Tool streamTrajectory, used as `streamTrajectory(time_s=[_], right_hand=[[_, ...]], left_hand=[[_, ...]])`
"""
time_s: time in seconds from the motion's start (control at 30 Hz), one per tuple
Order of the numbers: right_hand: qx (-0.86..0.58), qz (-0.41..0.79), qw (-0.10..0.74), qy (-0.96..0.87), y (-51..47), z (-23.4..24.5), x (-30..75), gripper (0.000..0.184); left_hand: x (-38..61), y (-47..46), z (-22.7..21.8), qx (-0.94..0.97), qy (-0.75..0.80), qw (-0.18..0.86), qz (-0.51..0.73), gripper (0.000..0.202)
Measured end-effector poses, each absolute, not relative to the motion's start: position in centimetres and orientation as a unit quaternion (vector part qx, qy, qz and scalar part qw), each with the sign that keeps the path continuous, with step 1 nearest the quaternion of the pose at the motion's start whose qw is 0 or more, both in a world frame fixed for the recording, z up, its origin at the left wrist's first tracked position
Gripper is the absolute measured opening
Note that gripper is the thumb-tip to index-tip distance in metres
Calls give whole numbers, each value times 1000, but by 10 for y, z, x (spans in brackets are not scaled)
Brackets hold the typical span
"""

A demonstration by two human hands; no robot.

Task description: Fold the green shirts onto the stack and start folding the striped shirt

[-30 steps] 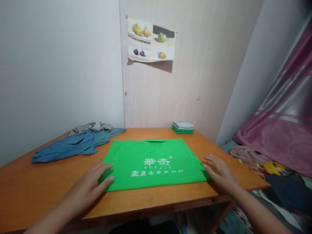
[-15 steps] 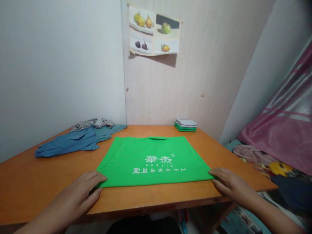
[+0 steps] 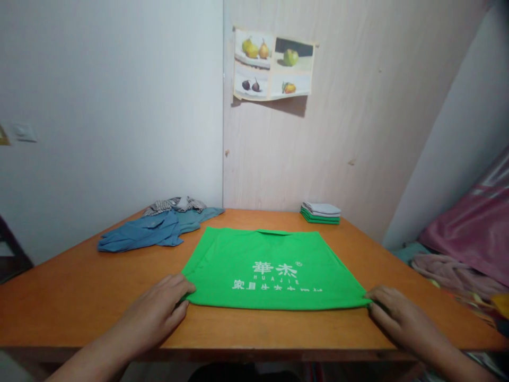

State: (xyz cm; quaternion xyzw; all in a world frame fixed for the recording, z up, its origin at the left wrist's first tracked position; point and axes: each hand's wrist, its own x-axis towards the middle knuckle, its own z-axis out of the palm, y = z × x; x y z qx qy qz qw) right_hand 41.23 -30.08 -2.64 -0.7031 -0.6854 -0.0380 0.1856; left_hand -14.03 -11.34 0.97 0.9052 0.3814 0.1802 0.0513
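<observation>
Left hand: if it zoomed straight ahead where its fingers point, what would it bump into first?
The green cloth, straight away: the left hand's fingers are at its near left corner and point in over it. How high they would pass above it is hard to tell.

A bare strip of the wooden table (image 3: 278, 330) runs between its front edge and the green HUAJIE-printed cloth (image 3: 270, 249) — the left hand (image 3: 165, 302) and right hand (image 3: 397, 313) block the near corners. Behind, bare wood separates the crumpled blue garment (image 3: 139, 233) from the folded stack (image 3: 320, 213), with the wood-grain wall (image 3: 274, 159) closing the rear.
</observation>
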Motion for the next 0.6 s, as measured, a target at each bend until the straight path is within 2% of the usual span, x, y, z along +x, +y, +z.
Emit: streamTrajectory(time_s=[0.23,0.6], right_hand=[[-712,-3,244,-658,-294,-33,421,29],[-707,56,277,-648,-286,-28,432,31]], left_hand=[[-135,-116,12,904,379,56,192,25],[-139,-107,10,899,363,105,219,25]])
